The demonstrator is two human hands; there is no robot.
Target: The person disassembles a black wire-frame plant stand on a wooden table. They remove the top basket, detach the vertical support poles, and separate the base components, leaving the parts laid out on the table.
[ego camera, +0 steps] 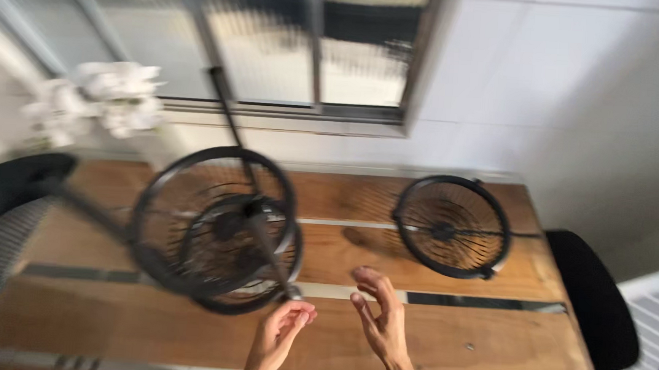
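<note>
- Surface: wooden table (487,347) of brown planks with pale strips between; a dark chair (593,300) at its right end, another chair (0,210) at its left.
- Left hand (278,338): at the near edge, fingers loosely curled, holding nothing, fingertips close to the rim of the fan.
- Right hand (382,318): just beside the left, palm turned inward, fingers spread and empty.
- Fan (216,228): black, wire cage and stand blurred, resting left of centre on the table.
- Detached round black grille (451,227): lies flat, well to the right.
- Beyond: white flowers (106,99), white wall, framed window (315,47).
</note>
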